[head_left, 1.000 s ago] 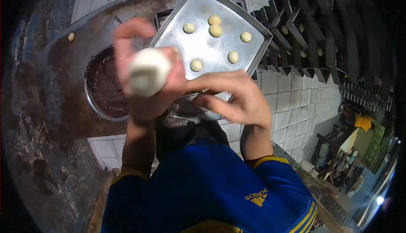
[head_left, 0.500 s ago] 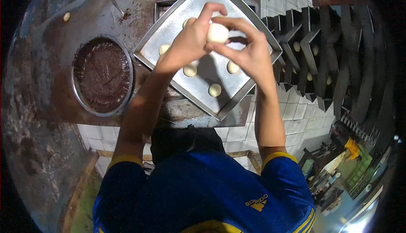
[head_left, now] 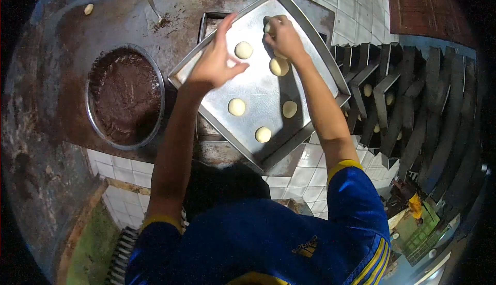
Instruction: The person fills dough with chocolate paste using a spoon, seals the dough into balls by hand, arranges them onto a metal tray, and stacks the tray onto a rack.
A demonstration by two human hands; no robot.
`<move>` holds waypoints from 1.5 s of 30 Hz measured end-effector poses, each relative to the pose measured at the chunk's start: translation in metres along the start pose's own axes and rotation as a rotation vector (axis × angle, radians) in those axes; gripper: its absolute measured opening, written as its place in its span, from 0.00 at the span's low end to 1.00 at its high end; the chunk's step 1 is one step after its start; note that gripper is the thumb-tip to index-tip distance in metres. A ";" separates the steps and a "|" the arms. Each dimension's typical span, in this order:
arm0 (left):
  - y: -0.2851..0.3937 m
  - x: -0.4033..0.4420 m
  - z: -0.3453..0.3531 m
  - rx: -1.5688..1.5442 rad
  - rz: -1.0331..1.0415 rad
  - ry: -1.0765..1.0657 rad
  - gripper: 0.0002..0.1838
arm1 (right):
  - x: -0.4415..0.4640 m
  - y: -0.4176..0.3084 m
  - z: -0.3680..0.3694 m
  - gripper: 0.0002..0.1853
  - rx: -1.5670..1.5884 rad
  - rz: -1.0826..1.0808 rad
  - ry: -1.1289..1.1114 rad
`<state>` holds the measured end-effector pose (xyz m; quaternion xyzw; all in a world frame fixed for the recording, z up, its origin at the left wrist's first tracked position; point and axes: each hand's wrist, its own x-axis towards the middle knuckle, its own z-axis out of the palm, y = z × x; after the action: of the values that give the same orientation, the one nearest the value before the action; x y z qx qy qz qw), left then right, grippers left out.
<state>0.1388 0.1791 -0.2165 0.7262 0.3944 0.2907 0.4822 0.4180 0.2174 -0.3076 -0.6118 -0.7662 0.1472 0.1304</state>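
Note:
A square metal tray (head_left: 258, 87) holds several pale dough balls, among them one (head_left: 236, 106) left of centre and one (head_left: 263, 134) near the front corner. My right hand (head_left: 282, 38) is at the tray's far part, fingers closed on a dough ball (head_left: 267, 27), partly hidden by them. Just below that hand lies another ball (head_left: 279, 66). Over the tray's left edge is my left hand (head_left: 217, 63), fingers spread and holding nothing, beside a dough ball (head_left: 244, 50).
A round metal pan (head_left: 126, 96) of dark brown filling stands left of the tray. Behind it lie a utensil (head_left: 154, 9) with dark crumbs and a small pale ball (head_left: 89, 9). Stacked dark metal trays (head_left: 392, 94) rise at the right.
The large dough ball between my two hands is no longer there. My left hand has moved left and opened. My right hand has reached to the tray's far corner with a ball. The view has shifted.

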 end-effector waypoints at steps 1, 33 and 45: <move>-0.009 -0.021 0.001 0.108 0.056 0.047 0.59 | 0.000 -0.006 0.007 0.37 -0.106 -0.033 -0.009; -0.014 -0.014 0.169 0.398 0.215 -0.265 0.37 | -0.061 0.042 -0.034 0.23 -0.293 -0.605 -0.168; 0.011 -0.014 0.147 -0.327 -0.120 -0.103 0.24 | -0.142 -0.044 -0.195 0.20 0.751 0.285 -0.512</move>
<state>0.2531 0.0953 -0.2604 0.6273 0.3596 0.2841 0.6297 0.4834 0.0823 -0.1136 -0.5652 -0.5760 0.5765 0.1283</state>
